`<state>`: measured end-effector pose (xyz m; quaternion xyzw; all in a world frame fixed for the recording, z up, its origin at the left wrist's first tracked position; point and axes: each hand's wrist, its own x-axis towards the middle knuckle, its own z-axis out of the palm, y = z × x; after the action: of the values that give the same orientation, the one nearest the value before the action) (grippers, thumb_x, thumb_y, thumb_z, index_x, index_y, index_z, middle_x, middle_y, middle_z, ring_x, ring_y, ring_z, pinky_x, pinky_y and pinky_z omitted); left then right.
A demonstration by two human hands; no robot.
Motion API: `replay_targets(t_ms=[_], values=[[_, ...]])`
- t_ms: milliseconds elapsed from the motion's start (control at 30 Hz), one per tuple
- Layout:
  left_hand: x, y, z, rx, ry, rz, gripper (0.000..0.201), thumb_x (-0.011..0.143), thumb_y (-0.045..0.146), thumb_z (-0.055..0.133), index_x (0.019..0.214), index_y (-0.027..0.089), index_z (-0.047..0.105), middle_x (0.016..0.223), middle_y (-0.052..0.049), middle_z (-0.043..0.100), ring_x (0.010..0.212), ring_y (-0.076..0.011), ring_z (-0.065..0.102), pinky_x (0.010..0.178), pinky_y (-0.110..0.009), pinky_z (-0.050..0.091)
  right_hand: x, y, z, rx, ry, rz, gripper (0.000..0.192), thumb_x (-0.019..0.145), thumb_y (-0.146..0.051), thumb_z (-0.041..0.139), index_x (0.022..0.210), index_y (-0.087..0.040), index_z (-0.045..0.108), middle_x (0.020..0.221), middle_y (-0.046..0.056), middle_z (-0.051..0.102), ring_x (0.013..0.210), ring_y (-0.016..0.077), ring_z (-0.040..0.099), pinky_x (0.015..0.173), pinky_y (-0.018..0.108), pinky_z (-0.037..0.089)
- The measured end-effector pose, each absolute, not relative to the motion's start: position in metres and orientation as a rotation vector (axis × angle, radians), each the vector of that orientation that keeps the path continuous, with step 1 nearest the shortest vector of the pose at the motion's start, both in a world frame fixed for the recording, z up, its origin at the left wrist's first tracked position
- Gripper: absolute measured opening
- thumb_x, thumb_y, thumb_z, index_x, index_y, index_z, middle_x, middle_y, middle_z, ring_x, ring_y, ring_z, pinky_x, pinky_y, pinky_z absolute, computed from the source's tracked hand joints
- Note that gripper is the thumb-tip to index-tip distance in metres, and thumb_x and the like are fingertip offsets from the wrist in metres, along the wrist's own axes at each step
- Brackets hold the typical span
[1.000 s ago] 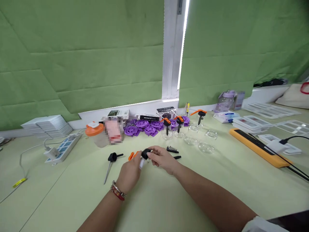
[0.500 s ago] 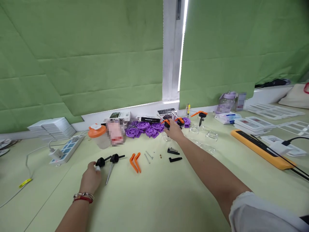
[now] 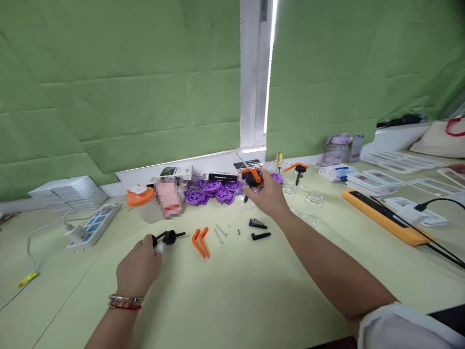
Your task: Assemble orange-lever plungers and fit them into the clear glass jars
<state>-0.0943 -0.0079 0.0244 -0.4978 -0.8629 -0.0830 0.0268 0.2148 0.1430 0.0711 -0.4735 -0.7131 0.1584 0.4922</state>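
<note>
The right hand (image 3: 271,194) holds a black pump head with orange lever (image 3: 251,178) in a firm grip above the pale green counter (image 3: 232,295). The left hand (image 3: 140,266) pinches another black pump head (image 3: 160,240) lying on the counter, beside two loose orange levers (image 3: 200,241).

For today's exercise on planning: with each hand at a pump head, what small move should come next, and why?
Probably bring the right hand back toward the body with its orange-and-black pump head; it is lifted off the table, while the left hand rests at a black pump head.

Orange levers (image 3: 200,242) are lying on the pale green surface (image 3: 236,300) near purple wheels (image 3: 214,190), green blinds (image 3: 119,82) hanging behind.
</note>
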Motion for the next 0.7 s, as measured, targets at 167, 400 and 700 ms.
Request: replay_targets(t_ms=[167,400,700], values=[[-0.005,-0.017,0.047,-2.524,-2.16,-1.349,0.074,0.076,0.033,0.058,0.139,0.023,0.02,0.124,-0.011,0.049,0.106,-0.0231,0.053,0.088,-0.034,0.044,0.193,0.052,0.062,-0.967,-2.129,0.503,0.041,0.072,-0.039,0.062,0.108,-0.021,0.056,0.089,0.007,0.061,0.077,0.0224,0.054,0.071,0.034,0.044],[0.036,-0.023,0.03,-2.302,-2.42,-2.271,0.074,0.066,0.031,0.07,0.13,0.022,0.033,0.098,-0.006,0.059,0.088,-0.0217,0.059,0.078,-0.035,0.049,0.195,0.02,0.022,-0.581,-2.089,1.146,0.042,0.076,-0.036,0.059,0.114,-0.018,0.056,0.098,0.01,0.061,0.081,0.0198,0.059,0.073,0.032,0.047],[0.01,-0.018,0.003,-2.486,-2.527,-2.953,0.038,0.067,0.038,0.057,0.097,0.015,0.062,0.073,-0.006,0.06,0.057,-0.019,0.059,0.057,-0.035,0.045,0.193,0.07,-0.017,-1.002,-1.178,1.905,0.045,0.076,-0.061,0.054,0.063,-0.019,0.045,0.043,-0.009,0.036,0.034,0.0044,0.023,0.037,0.02,0.016]])
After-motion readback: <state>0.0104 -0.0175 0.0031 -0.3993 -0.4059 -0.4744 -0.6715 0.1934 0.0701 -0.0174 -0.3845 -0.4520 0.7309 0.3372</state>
